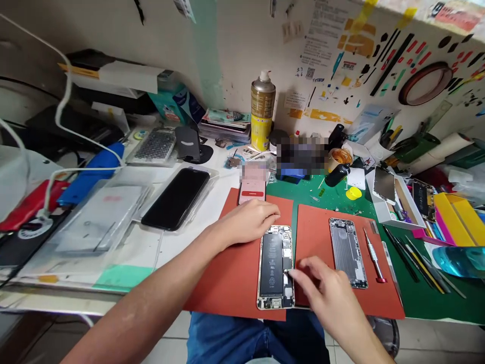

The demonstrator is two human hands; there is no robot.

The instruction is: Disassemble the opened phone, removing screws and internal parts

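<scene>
An opened smartphone (273,268), its black battery and inner parts exposed, lies on a red-brown mat. At its top edge rests my left hand (252,221), fingers bent and close together; whatever is between them is hidden. My right hand (328,285) is beside the phone's right edge. Its thumb tip touches that edge, and the index finger stands apart from the thumb, with nothing visible between them. Just beyond my left hand lies a lit phone (253,194) with a pinkish screen, partly blurred. To the right, a bare phone housing (347,253) lies near a screwdriver (374,258).
A black-screened phone (176,198) lies on plastic at left. A yellow spray can (261,114) stands by the wall. Tweezers and thin tools (424,263) lie at right near a white box (397,202). White cables (62,108) hang across the left side.
</scene>
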